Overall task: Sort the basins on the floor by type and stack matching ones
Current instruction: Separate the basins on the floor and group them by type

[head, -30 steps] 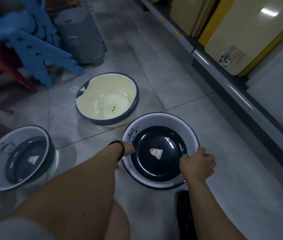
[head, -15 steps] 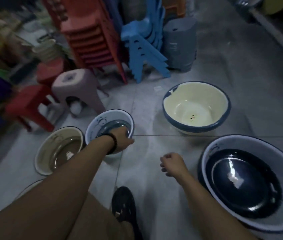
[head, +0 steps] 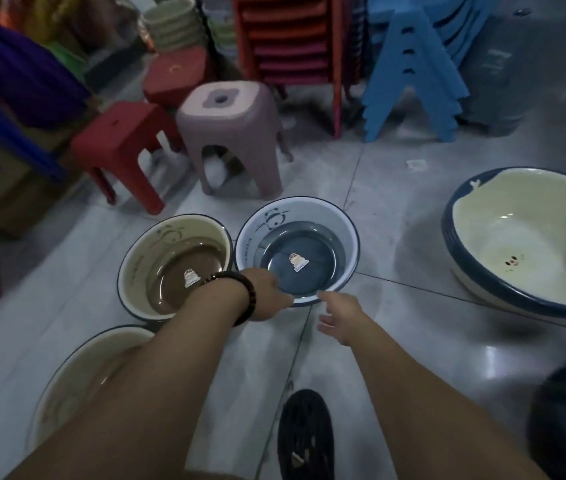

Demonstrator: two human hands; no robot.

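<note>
five basins show on the grey tiled floor (head: pixel 395 220) before us. at the centre of our view sits the small white basin with a blue bottom (head: pixel 309 216), a panda drawn on its far wall and a sticker on its base. touching it at its 9 o'clock is a small beige basin with a brown bottom (head: pixel 156 251), which has the same drawing and sticker. at 7 o'clock of our view a larger beige basin (head: pixel 77 375) lies partly hidden under our left forearm. at 3 o'clock, well apart from the small pair, stands a big cream basin with a navy rim (head: pixel 517 230), tilted a little toward us. at 4 o'clock, cut by the frame edge, is a dark navy basin (head: pixel 565 427).

our left hand (head: pixel 267 296), with a dark beaded bracelet (head: pixel 241 296) on the wrist, grips the blue-bottomed basin's rim at its 6 o'clock, though blur hides the fingers' exact lie. our right hand (head: pixel 338 315) hovers just beside that rim at its 5 o'clock, fingers loosely spread and holding nothing.

a black shoe (head: pixel 304 434) is at 6 o'clock. beyond the basins, at 12 o'clock, stands a mauve plastic stool (head: pixel 233 133), with a red stool (head: pixel 118 133) at 10 o'clock, a stack of red-orange stools (head: pixel 288 36) behind it and stacked blue stools (head: pixel 413 64) at 1 o'clock.
</note>
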